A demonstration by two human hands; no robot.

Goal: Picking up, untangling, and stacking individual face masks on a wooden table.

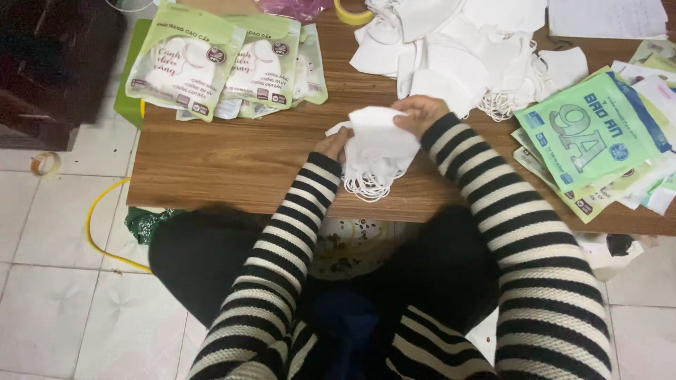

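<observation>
Both hands are holding a stack of white masks (377, 144) over the wooden tabletop (232, 158). The left hand (332, 144) is gripping its left side, the right hand (419, 112) its top. Ear loops are hanging down. More white masks (458, 49) and green packets (211, 60) are lying near.

Even, soft indoor light is cast from above; the lap is shadowed, and slight blur is seen throughout.
</observation>
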